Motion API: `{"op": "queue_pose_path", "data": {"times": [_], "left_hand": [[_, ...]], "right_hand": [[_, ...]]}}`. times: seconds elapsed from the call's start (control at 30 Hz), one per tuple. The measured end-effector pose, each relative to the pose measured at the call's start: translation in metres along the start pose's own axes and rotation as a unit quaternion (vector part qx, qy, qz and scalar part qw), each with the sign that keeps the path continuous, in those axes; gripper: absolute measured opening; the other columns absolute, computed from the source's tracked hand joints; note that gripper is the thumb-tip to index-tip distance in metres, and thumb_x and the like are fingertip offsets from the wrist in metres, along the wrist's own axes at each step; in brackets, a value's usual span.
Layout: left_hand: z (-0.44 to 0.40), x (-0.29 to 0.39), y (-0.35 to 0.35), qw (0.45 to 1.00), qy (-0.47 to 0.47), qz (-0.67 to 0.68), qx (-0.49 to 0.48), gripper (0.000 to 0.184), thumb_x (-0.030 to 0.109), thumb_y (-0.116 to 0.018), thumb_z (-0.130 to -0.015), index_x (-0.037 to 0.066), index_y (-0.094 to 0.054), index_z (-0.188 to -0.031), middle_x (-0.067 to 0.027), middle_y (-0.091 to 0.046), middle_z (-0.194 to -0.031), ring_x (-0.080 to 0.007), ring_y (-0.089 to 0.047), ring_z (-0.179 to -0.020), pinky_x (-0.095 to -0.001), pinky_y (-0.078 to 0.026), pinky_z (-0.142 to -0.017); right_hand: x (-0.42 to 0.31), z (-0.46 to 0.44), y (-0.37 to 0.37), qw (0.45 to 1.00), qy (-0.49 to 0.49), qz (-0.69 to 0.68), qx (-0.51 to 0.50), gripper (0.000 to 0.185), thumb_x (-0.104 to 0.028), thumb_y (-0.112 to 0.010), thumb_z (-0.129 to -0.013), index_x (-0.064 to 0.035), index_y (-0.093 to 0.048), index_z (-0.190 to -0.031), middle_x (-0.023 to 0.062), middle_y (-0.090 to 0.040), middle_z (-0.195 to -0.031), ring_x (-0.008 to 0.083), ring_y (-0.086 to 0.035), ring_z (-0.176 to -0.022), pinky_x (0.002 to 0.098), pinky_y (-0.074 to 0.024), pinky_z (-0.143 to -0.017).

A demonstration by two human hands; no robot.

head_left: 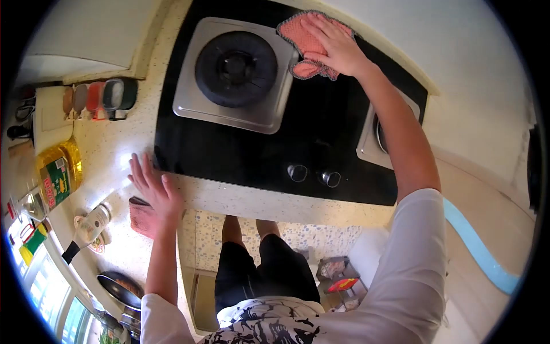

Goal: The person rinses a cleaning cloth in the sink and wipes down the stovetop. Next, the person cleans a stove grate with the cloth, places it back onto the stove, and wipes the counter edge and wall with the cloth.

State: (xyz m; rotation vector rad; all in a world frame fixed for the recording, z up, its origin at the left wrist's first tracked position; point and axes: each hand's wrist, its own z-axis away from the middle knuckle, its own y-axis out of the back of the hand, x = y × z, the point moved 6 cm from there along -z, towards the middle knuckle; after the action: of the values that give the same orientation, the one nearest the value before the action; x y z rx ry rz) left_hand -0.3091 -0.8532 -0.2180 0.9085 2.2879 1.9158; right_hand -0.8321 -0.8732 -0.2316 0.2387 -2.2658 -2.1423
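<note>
My right hand (339,50) is on a pink cleaning cloth (299,35) with a grey edge, at the back of the black glass stove (321,114). The fingers lie along the cloth, with the thumb over its bunched part. Just left of the cloth is a burner with a black round top (236,69) on a square metal plate (189,106). My left hand (156,192) rests open on the counter by the stove's front left corner, fingers apart. Beside its wrist lies a folded reddish cloth (142,218).
Along the left stand spice containers (94,98), an oil bottle (60,172), a white-labelled jar (91,225) and a frying pan (121,289). The second burner's metal plate (369,140) is partly hidden behind my right arm. Two knobs (297,172) sit at the stove's front.
</note>
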Motion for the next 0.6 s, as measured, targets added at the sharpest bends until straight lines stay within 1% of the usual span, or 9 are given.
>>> {"op": "queue_pose_path", "data": {"times": [0.07,0.17,0.2,0.23,0.3,0.37,0.5,0.53,0.6], "left_hand": [[0.004,0.009,0.001,0.999,-0.027,-0.030,0.006,0.064,0.048,-0.031,-0.107,0.008,-0.039,-0.156,-0.0192,-0.031,-0.164,-0.0382,-0.023,-0.154,-0.0620,-0.006,-0.123],[0.014,0.055,-0.003,0.998,-0.055,0.000,-0.011,0.063,0.047,-0.032,-0.106,0.009,-0.039,-0.156,-0.0211,-0.031,-0.164,-0.0412,-0.022,-0.154,-0.0624,-0.006,-0.123],[0.021,0.077,-0.009,0.996,-0.068,0.048,-0.023,0.063,0.048,-0.032,-0.106,0.009,-0.040,-0.155,-0.0222,-0.030,-0.164,-0.0427,-0.022,-0.154,-0.0632,-0.004,-0.123],[0.028,0.101,-0.014,0.994,-0.085,0.060,-0.038,0.065,0.050,-0.032,-0.105,0.010,-0.042,-0.155,-0.0235,-0.030,-0.163,-0.0424,-0.021,-0.154,-0.0632,-0.004,-0.123],[0.043,0.144,-0.026,0.984,-0.118,0.115,-0.070,0.064,0.049,-0.035,-0.105,0.008,-0.043,-0.154,-0.0255,-0.030,-0.163,-0.0436,-0.021,-0.154,-0.0624,-0.003,-0.122],[0.057,0.171,-0.039,0.978,-0.133,0.124,-0.099,0.064,0.048,-0.036,-0.105,0.007,-0.044,-0.153,-0.0265,-0.030,-0.163,-0.0445,-0.021,-0.153,-0.0626,-0.003,-0.122],[0.068,0.203,-0.055,0.969,-0.167,0.129,-0.126,0.063,0.046,-0.038,-0.104,0.006,-0.045,-0.151,-0.0272,-0.030,-0.162,-0.0453,-0.022,-0.153,-0.0629,-0.004,-0.122],[0.070,0.207,-0.058,0.968,-0.176,0.128,-0.124,0.063,0.046,-0.039,-0.104,0.005,-0.045,-0.151,-0.0273,-0.031,-0.162,-0.0454,-0.022,-0.153,-0.0631,-0.004,-0.122],[0.070,0.210,-0.063,0.969,-0.177,0.126,-0.117,0.062,0.048,-0.040,-0.102,0.007,-0.051,-0.148,-0.0256,-0.034,-0.161,-0.0441,-0.026,-0.152,-0.0636,-0.006,-0.122]], "right_hand": [[0.010,0.019,0.003,1.000,-0.009,0.022,0.011,0.077,-0.051,-0.063,-0.097,-0.0240,-0.030,-0.161,0.0072,-0.028,-0.167,0.0287,-0.029,-0.153,0.0460,-0.0260,-0.125],[0.031,0.043,-0.001,1.000,-0.026,0.012,-0.005,0.079,-0.062,-0.055,-0.098,-0.0281,-0.026,-0.162,0.0048,-0.023,-0.169,0.0247,-0.025,-0.154,0.0446,-0.0211,-0.127],[0.035,0.051,0.001,0.999,-0.033,0.017,-0.007,0.075,-0.059,-0.054,-0.100,-0.0279,-0.026,-0.162,0.0047,-0.022,-0.170,0.0241,-0.024,-0.155,0.0443,-0.0214,-0.127],[0.040,0.059,0.001,0.999,-0.035,0.022,-0.007,0.074,-0.058,-0.053,-0.100,-0.0278,-0.026,-0.162,0.0045,-0.022,-0.170,0.0243,-0.023,-0.155,0.0439,-0.0206,-0.127],[0.054,0.081,0.001,0.998,-0.042,0.036,-0.008,0.071,-0.055,-0.052,-0.102,-0.0276,-0.026,-0.163,0.0043,-0.021,-0.170,0.0245,-0.022,-0.156,0.0433,-0.0191,-0.127],[0.072,0.108,0.001,0.998,-0.060,0.025,-0.022,0.068,-0.054,-0.048,-0.104,-0.0275,-0.025,-0.163,0.0041,-0.019,-0.170,0.0248,-0.019,-0.156,0.0427,-0.0169,-0.128],[0.108,0.153,0.002,0.993,-0.106,0.017,-0.047,0.063,-0.050,-0.040,-0.108,-0.0278,-0.021,-0.164,0.0038,-0.016,-0.171,0.0248,-0.014,-0.158,0.0409,-0.0129,-0.128],[0.113,0.157,0.000,0.993,-0.095,0.052,-0.051,0.060,-0.045,-0.037,-0.110,-0.0280,-0.019,-0.165,0.0032,-0.013,-0.172,0.0239,-0.011,-0.158,0.0405,-0.0121,-0.128],[0.122,0.160,-0.003,0.991,-0.112,0.022,-0.068,0.059,-0.041,-0.037,-0.110,-0.0292,-0.018,-0.165,0.0029,-0.013,-0.172,0.0239,-0.011,-0.158,0.0403,-0.0115,-0.129]]}}
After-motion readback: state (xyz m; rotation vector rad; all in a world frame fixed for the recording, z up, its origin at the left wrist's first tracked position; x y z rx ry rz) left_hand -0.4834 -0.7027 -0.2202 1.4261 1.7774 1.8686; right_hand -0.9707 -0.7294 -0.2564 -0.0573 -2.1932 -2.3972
